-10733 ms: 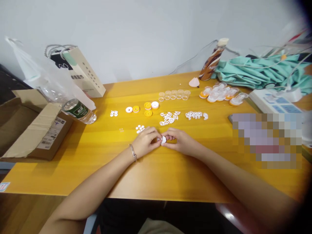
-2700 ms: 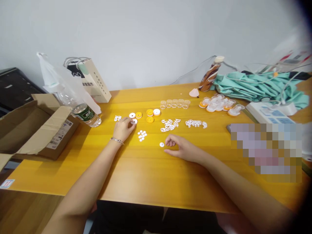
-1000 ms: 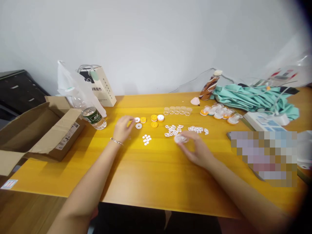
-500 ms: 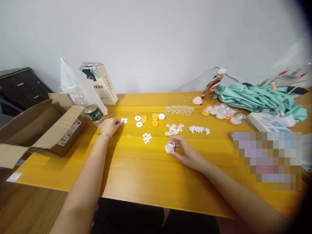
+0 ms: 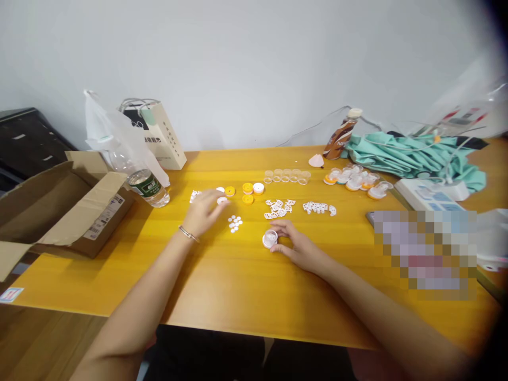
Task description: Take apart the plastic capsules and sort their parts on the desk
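My right hand (image 5: 297, 244) rests on the yellow table (image 5: 238, 286) with its fingers closed round a small clear cup on a white base (image 5: 270, 238). My left hand (image 5: 204, 211), with a bracelet at the wrist, hovers further left, its fingertips beside a white ring disc (image 5: 222, 200). Motion smears those fingers. Between my hands lies a cluster of tiny white discs (image 5: 235, 224). Behind them are yellow and white ring discs (image 5: 247, 188), two heaps of white lattice pieces (image 5: 278, 208) and small white parts (image 5: 194, 196).
A row of clear cups (image 5: 286, 175) and several capped orange-and-white pieces (image 5: 353, 180) sit further back. A water bottle (image 5: 145, 182), open cardboard box (image 5: 59, 211) and paper bag (image 5: 162, 137) stand left. A brown bottle (image 5: 341, 135), teal fabric (image 5: 413, 153) and power strip (image 5: 428, 188) lie right.
My left hand has drawn back from the small white parts at the left towards the ring discs. My right hand still keeps the clear cup on its white base at the same spot.
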Demonstrator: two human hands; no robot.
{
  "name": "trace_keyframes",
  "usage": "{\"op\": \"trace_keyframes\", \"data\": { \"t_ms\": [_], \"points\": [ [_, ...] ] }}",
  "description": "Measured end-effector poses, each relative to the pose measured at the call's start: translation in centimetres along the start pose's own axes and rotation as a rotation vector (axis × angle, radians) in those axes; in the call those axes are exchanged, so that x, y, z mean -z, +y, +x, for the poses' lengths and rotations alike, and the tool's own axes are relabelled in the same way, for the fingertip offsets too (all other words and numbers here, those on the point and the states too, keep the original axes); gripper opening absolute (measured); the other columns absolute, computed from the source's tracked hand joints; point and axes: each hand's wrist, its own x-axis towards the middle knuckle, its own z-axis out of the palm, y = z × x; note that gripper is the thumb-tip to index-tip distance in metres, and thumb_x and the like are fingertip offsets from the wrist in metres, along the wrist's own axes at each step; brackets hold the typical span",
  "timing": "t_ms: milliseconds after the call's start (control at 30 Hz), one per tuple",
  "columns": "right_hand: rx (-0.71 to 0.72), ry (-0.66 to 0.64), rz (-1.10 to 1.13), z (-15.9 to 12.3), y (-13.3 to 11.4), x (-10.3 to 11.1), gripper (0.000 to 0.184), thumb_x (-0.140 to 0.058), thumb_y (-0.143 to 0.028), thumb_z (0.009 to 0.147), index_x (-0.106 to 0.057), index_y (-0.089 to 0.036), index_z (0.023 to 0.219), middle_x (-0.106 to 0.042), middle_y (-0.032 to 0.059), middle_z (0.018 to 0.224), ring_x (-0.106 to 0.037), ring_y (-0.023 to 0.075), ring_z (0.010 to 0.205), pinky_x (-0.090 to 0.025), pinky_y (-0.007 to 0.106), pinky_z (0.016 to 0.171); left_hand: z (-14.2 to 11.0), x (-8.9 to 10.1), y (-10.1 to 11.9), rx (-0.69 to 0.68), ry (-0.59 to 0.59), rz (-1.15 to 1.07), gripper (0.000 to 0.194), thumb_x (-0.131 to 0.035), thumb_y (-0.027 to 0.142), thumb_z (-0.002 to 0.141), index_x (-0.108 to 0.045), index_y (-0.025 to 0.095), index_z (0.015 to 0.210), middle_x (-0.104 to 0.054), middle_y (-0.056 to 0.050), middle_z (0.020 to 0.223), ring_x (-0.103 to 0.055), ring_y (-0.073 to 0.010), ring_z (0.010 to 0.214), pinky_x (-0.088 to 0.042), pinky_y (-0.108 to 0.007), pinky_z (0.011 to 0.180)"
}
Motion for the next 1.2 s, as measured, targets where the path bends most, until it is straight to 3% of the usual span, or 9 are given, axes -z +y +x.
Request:
{"op": "trace_keyframes", "data": {
  "t_ms": [100,167,333,633,867,933,1033,1100,1200],
  "points": [
    [0.013,-0.027,-0.030,0.1,-0.6,0.2,0.042,-0.059,-0.023,0.077,-0.038,-0.022,0.113,-0.058,0.0056,0.103,-0.056,0.0187,0.098,-0.044,0.040,0.090,-0.8,-2.0,4.8,-0.330,-0.221,-0.220,0.040,-0.047,0.035,0.087,-0.044,0.019,0.124,-0.055,-0.009,0.119,-0.050,-0.0186,0.111,-0.039,-0.035,0.095],
    [0.039,-0.046,-0.050,0.2,-0.9,0.3,0.036,-0.057,-0.025,0.079,-0.041,-0.021,0.111,-0.057,0.0058,0.102,-0.056,0.0179,0.094,-0.046,0.038,0.086,-1.4,-3.1,6.7,-0.416,-0.312,-0.301,0.042,-0.044,0.031,0.089,-0.037,0.021,0.129,-0.049,-0.009,0.127,-0.047,-0.0187,0.115,-0.040,-0.036,0.095],
    [0.099,-0.003,-0.228,0.2,-1.2,0.4,0.023,-0.059,-0.031,0.079,-0.055,-0.021,0.099,-0.053,0.0065,0.097,-0.052,0.0193,0.091,-0.046,0.038,0.084,-2.0,-4.4,7.0,-0.335,-0.338,-0.421,0.037,-0.043,0.026,0.089,-0.042,0.023,0.126,-0.058,-0.008,0.114,-0.055,-0.0179,0.102,-0.043,-0.035,0.089],
    [0.153,0.023,-0.324,0.1,-1.3,-0.3,0.020,-0.054,-0.029,0.082,-0.059,-0.022,0.100,-0.054,0.0072,0.091,-0.053,0.0202,0.087,-0.046,0.036,0.081,-2.3,-4.3,7.6,-0.111,-0.320,-0.574,0.026,-0.048,0.024,0.086,-0.050,0.022,0.112,-0.061,-0.006,0.105,-0.056,-0.0169,0.097,-0.043,-0.031,0.087],
    [0.137,0.038,-0.325,0.1,-1.6,-0.6,0.015,-0.056,-0.030,0.081,-0.062,-0.020,0.089,-0.055,0.0066,0.086,-0.054,0.0195,0.083,-0.047,0.034,0.077,-2.5,-5.2,8.1,0.121,-0.222,-0.481,0.027,-0.064,0.041,0.074,-0.053,0.018,0.084,-0.059,-0.002,0.078,-0.056,-0.0165,0.075,-0.046,-0.031,0.072],
    [0.134,0.032,-0.298,0.2,-1.7,-0.5,0.014,-0.059,-0.029,0.079,-0.062,-0.020,0.089,-0.055,0.0062,0.086,-0.054,0.0192,0.082,-0.047,0.034,0.076,-2.4,-5.0,7.9,0.104,-0.220,-0.473,0.038,-0.068,0.045,0.068,-0.051,0.019,0.090,-0.059,-0.005,0.087,-0.056,-0.0199,0.084,-0.045,-0.036,0.078],
    [0.139,0.041,-0.269,0.3,-1.6,-0.3,0.016,-0.061,-0.028,0.076,-0.063,-0.020,0.090,-0.056,0.0068,0.088,-0.055,0.0198,0.083,-0.048,0.036,0.076,-2.2,-4.2,7.7,-0.068,-0.292,-0.596,0.062,-0.065,0.038,0.073,-0.034,0.022,0.125,-0.045,-0.013,0.125,-0.043,-0.0249,0.116,-0.037,-0.043,0.096],
    [0.142,0.051,-0.261,0.3,-1.5,-0.3,0.018,-0.061,-0.028,0.076,-0.062,-0.020,0.092,-0.057,0.0073,0.089,-0.055,0.0204,0.085,-0.048,0.037,0.078,-2.1,-3.8,7.6,-0.194,-0.380,-0.676,0.059,-0.053,0.027,0.083,-0.022,0.024,0.134,-0.033,-0.012,0.137,-0.033,-0.0226,0.126,-0.031,-0.042,0.103],
    [0.140,0.051,-0.256,0.3,-1.4,-0.4,0.017,-0.060,-0.029,0.077,-0.062,-0.019,0.091,-0.057,0.0070,0.090,-0.055,0.0202,0.086,-0.048,0.037,0.079,-2.1,-3.8,7.5,-0.272,-0.432,-0.655,0.041,-0.038,0.018,0.089,-0.037,0.027,0.129,-0.044,-0.008,0.129,-0.042,-0.0196,0.119,-0.036,-0.038,0.099]
  ]
}}
